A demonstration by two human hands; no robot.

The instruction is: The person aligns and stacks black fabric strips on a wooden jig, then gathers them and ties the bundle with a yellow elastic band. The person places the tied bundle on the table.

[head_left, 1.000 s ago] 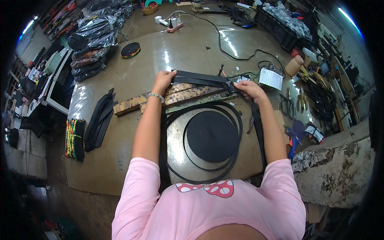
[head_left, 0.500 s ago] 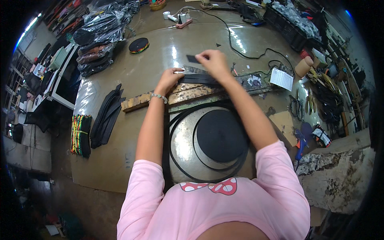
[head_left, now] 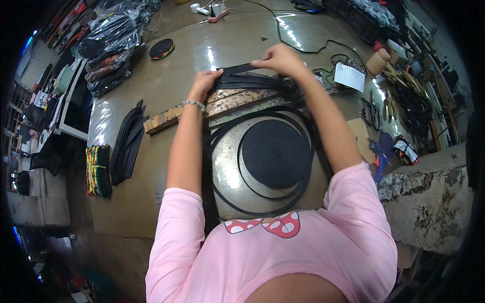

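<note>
a: head view: what's held?
b: the left hand (head_left: 206,82) seems to pinch one end of a black strip (head_left: 237,68), right hand (head_left: 282,61) the other, just beyond the black straps (head_left: 252,82).
a: risk?
b: a loose pinch could let it slip crooked.
a: labels?
b: far-right paper (head_left: 349,76), unreadable.

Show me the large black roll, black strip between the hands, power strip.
Large black roll (head_left: 276,154), head view: middle of its flat top.
Black strip (head_left: 238,69), head view: middle of its length.
Power strip (head_left: 219,17), head view: pink body.
</note>
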